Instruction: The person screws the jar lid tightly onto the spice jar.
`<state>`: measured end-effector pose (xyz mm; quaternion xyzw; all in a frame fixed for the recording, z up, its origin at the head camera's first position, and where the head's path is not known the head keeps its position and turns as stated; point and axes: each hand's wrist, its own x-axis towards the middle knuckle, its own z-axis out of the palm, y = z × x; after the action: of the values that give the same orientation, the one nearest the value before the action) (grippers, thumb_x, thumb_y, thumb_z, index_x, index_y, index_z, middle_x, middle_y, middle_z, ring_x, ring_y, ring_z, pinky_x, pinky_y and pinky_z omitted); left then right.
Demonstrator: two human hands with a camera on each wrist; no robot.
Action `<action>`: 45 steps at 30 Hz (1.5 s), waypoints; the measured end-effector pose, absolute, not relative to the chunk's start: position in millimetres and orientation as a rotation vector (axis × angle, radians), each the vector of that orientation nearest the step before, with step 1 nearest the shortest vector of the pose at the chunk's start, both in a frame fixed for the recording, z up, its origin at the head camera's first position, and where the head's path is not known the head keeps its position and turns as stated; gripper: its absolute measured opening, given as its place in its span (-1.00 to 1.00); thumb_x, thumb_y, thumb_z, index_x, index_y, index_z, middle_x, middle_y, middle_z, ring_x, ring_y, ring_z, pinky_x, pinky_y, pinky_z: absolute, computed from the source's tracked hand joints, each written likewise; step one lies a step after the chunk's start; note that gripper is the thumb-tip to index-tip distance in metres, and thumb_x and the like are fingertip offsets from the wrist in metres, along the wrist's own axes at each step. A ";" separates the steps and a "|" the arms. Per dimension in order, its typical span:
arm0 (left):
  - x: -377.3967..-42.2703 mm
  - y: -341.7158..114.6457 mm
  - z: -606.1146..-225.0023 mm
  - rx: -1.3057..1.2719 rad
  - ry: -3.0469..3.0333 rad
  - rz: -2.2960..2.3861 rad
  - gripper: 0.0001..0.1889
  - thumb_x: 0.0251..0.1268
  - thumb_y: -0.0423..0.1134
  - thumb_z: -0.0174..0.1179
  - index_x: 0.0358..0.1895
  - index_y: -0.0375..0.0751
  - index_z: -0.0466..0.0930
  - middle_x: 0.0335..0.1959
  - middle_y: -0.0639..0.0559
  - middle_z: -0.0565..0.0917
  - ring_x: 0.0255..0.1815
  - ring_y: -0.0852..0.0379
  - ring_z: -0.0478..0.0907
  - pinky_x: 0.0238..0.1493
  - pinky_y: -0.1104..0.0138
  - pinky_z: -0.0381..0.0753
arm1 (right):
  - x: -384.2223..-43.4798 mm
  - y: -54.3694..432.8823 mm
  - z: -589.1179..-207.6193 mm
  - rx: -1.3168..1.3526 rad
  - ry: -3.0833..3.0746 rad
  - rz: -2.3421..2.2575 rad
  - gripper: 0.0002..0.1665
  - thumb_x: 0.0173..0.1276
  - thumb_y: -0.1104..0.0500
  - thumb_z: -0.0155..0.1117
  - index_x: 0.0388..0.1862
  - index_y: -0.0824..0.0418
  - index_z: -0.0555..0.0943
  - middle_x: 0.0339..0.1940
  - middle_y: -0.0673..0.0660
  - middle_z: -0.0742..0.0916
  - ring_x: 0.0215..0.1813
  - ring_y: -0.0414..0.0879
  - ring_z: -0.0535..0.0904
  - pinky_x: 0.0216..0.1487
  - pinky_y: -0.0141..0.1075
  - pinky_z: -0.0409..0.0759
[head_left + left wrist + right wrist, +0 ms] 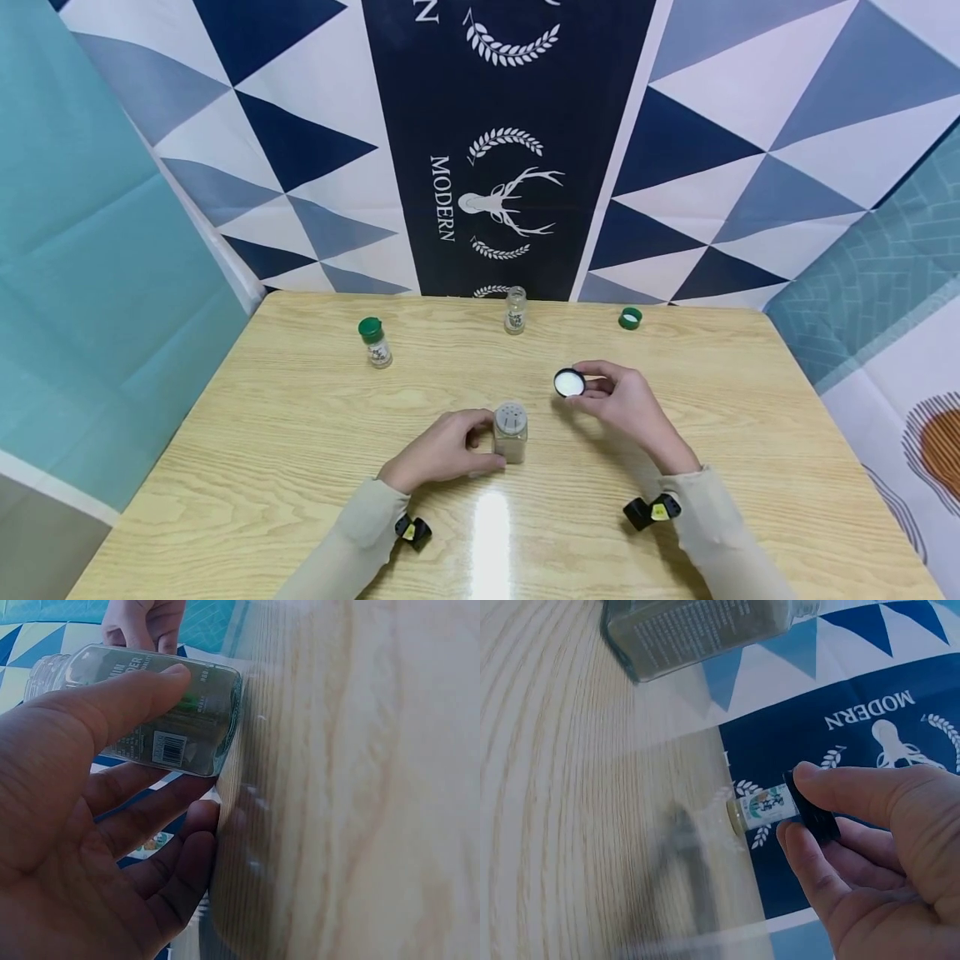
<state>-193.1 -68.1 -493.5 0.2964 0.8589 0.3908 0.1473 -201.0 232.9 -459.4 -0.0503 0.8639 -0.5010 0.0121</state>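
Observation:
A square glass spice jar (511, 446) with a grey perforated shaker top stands upright on the table, holding a greyish-brown powder. My left hand (448, 450) grips it from the left side; in the left wrist view the thumb lies across the labelled jar (199, 712), fingers on its other side. To the right and slightly farther back, my right hand (626, 404) pinches a round black lid (570, 383) above the table, its white inner face towards the head camera. The right wrist view shows the black lid (816, 814) between thumb and fingertips, apart from the jar.
A small jar with a green cap (375, 343) stands at the back left. An uncapped small glass jar (515, 312) is near the back edge, and a loose green cap (630, 318) lies right of it. Patterned cloth (322, 167) rises behind the wooden table (285, 433).

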 end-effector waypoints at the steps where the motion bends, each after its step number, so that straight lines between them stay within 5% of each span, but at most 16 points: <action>1: -192.9 -68.1 -493.5 0.852 2.472 1.125 -0.50 0.24 0.05 0.48 0.20 -0.02 0.64 -0.33 0.08 0.63 -0.37 0.25 0.43 -0.39 0.43 0.43 | -200.4 232.1 -458.4 -0.160 2.687 -1.561 -0.39 0.21 0.31 0.57 0.25 0.37 0.62 0.07 0.37 0.76 -0.08 -0.10 0.74 -0.13 -0.48 0.71; 26: -197.5 -73.5 -497.2 0.861 2.485 1.150 -0.54 0.24 0.05 0.47 0.15 0.01 0.65 -0.39 0.12 0.60 -0.41 0.29 0.45 -0.41 0.46 0.43 | -183.9 207.3 -446.1 -0.388 2.574 -1.583 -0.44 0.15 0.34 0.61 0.15 0.37 0.66 -0.07 0.29 0.78 -0.14 -0.07 0.73 -0.13 -0.43 0.73; 45: -199.1 -69.9 -502.7 0.861 2.491 1.160 -0.52 0.23 0.06 0.48 0.15 -0.03 0.67 -0.35 0.13 0.62 -0.40 0.31 0.44 -0.41 0.46 0.45 | -174.8 199.3 -445.0 -0.600 2.569 -1.577 -0.47 0.21 0.23 0.60 0.17 0.27 0.68 0.07 0.17 0.75 -0.02 -0.07 0.71 0.03 -0.37 0.72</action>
<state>-199.1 -69.9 -502.7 0.2964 0.8577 0.3994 0.1304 -174.8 199.3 -445.0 -0.1952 0.8354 -0.5126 0.0339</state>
